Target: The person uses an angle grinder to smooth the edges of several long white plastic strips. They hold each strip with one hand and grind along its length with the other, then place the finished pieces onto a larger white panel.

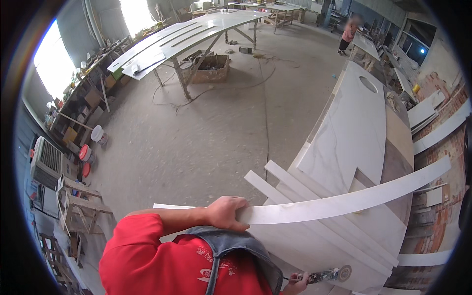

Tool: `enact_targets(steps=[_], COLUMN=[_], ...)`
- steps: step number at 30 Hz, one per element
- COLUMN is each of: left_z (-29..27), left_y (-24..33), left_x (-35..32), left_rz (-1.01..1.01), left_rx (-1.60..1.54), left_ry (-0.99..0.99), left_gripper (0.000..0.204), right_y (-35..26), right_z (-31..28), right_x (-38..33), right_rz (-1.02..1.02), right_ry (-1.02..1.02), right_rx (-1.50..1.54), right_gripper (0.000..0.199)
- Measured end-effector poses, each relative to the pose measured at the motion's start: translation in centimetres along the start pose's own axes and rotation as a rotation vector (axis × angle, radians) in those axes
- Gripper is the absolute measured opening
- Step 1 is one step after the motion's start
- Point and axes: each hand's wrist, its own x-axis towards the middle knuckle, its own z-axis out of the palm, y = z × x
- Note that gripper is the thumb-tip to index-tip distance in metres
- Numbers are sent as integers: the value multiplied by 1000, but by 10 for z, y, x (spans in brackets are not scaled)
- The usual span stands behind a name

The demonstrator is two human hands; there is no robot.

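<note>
Across the view runs a long white marble-look strip, bent by the lens. My left hand is wrapped over it, with fingers around its edge, near my chest. At the lower edge, my right hand grips an angle grinder, whose round disc points right. The grinder is beside a pale slab and below the held strip; whether the disc touches the slab I cannot tell. Two narrower white strips lie slanting across the slab, beneath the long one.
A veined white slab with an oval cutout lies ahead on the right. Strips and offcuts lean by the brick wall. Far left stands a large slab-topped table; buckets and a wooden stand line that side. A person stands far off.
</note>
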Motion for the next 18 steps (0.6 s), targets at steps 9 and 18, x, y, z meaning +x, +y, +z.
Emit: enact_targets(steps=[9, 18], left_z=[-61, -85], left_y=[-59, -82], left_x=[-39, -64], left_rz=[-77, -136], left_rx=[-16, 29], left_ry=[70, 215], left_gripper=[55, 56], right_y=[-24, -52], right_z=[70, 71], right_x=[-15, 27], right_rz=[-255, -174], right_ry=[321, 397], right_rx=[-746, -996], right_gripper=[50, 53])
